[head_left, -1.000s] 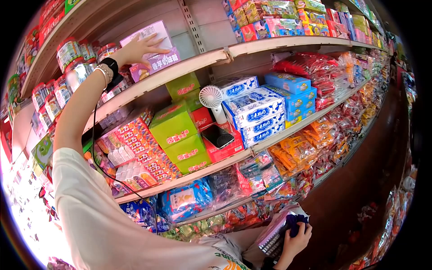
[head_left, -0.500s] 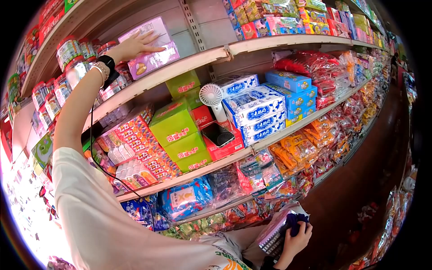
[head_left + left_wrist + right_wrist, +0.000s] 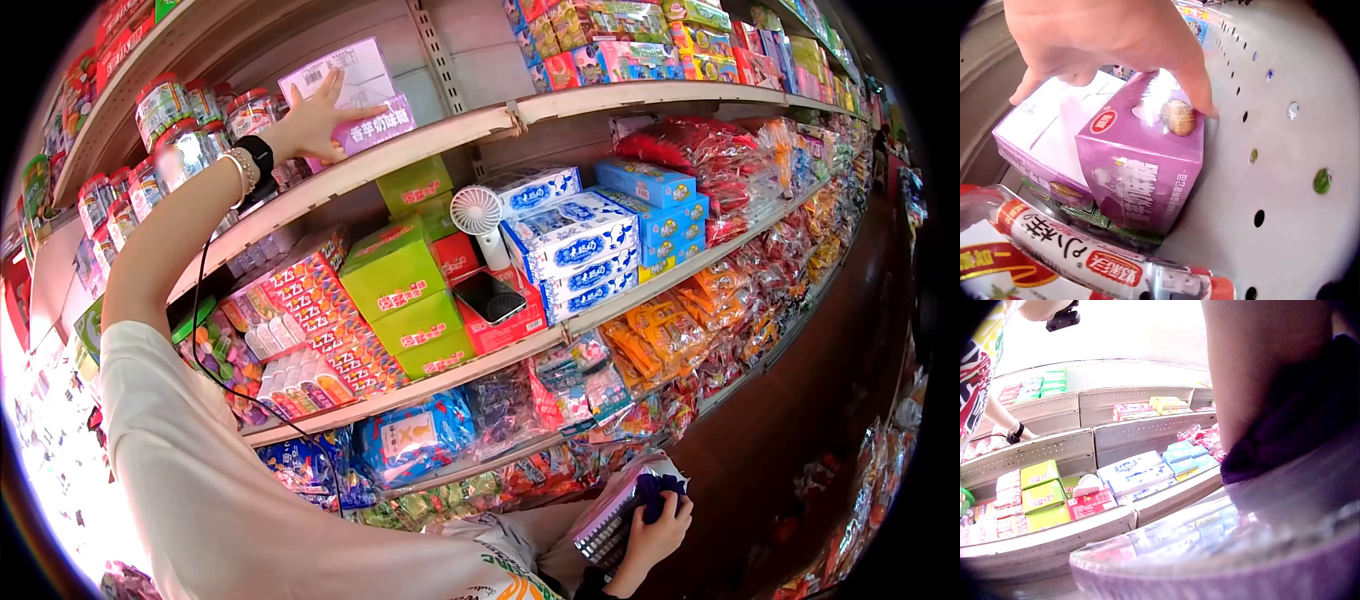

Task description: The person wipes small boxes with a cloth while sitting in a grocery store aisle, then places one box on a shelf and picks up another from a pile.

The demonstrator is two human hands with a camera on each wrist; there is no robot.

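Note:
On the upper shelf stand two purple candy boxes (image 3: pixel 385 125) side by side, one behind the other in the head view. My left hand (image 3: pixel 312 122) lies over them with fingers spread wide. In the left wrist view one fingertip reaches past the far edge of the nearer purple box (image 3: pixel 1141 169), and another extends over the white-topped box (image 3: pixel 1054 119). Low at the right, my right hand (image 3: pixel 655 540) grips a dark purple cloth (image 3: pixel 662 497) against a clear-wrapped purple package (image 3: pixel 610 515). In the right wrist view the dark cloth (image 3: pixel 1310 412) covers part of that hand.
Red-lidded candy jars (image 3: pixel 180 140) stand left of the boxes. The shelf below bears green boxes (image 3: pixel 400 290), a small white fan (image 3: pixel 478 220), a phone (image 3: pixel 490 297) and blue-and-white boxes (image 3: pixel 575 240). A black cable (image 3: pixel 200 330) hangs from the left wrist. Bagged sweets fill the lower shelves.
My left hand has shifted lower on the purple boxes and its fingers have spread wider, uncovering more of the rear box's top. The right hand keeps its grip on the cloth.

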